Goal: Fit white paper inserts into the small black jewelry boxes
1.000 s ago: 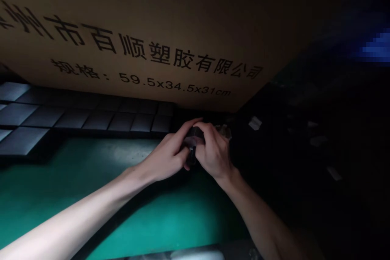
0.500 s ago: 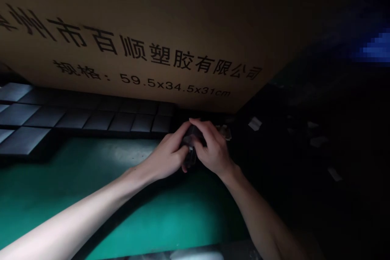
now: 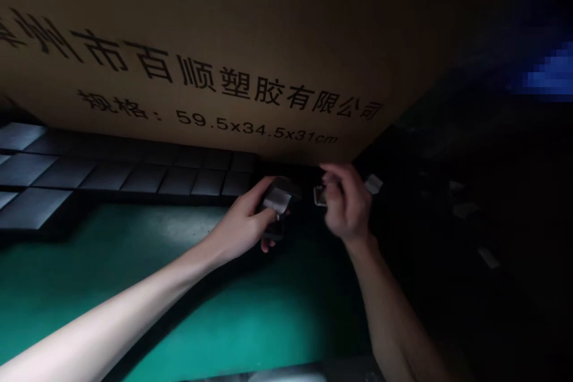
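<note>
My left hand is closed around a small dark hinged box, whose raised lid shows a pale grey inner face. The thumb lies against the inside, and fingertips show beneath the box. To the right, apart from it, is my right hand, its fingers curled in toward the thumb. Whatever they pinch, if anything, is hidden. Just beside that thumb lies a small pale-edged flat piece, partly covered by the hand.
A large printed cardboard carton stands behind the hands. Rows of dark square boxes line its foot at left. Green mat covers the near surface. Pale scraps lie in the dark area at right.
My right hand has left the dark box and moved right, beside the pale-edged piece. The box, still in my left hand, now shows its light inner face.
</note>
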The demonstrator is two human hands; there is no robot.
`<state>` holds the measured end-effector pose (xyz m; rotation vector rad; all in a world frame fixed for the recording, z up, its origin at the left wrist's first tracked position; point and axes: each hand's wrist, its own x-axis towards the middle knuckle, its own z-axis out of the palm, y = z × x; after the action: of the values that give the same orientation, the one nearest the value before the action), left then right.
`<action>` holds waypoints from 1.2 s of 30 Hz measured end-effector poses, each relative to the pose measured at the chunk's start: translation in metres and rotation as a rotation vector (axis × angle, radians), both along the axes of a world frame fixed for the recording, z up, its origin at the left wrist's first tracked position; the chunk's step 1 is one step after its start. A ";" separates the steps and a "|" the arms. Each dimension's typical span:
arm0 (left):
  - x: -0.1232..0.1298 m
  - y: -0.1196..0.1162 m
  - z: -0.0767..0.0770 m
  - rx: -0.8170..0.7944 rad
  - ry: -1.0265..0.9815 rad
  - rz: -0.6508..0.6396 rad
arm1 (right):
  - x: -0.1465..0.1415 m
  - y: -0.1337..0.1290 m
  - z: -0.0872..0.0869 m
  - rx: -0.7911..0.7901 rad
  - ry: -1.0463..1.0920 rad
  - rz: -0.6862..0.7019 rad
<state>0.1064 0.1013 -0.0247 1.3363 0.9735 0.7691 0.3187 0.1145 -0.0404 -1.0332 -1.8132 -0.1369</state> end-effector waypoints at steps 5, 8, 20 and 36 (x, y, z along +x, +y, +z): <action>0.003 -0.002 -0.004 0.009 0.037 -0.009 | 0.036 0.016 -0.005 -0.411 -0.212 -0.358; 0.005 -0.003 -0.012 0.048 0.074 -0.031 | 0.041 0.018 -0.009 -0.635 -0.300 -0.329; 0.008 0.006 -0.021 -0.208 -0.113 0.081 | 0.035 0.010 -0.003 -0.918 0.282 0.350; 0.002 0.007 -0.026 -0.057 -0.311 0.053 | 0.036 0.005 -0.006 -1.098 0.474 0.866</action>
<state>0.1079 0.1081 -0.0503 1.1053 0.7789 0.9502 0.3548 0.1197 -0.0462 -0.7363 -1.6739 1.6229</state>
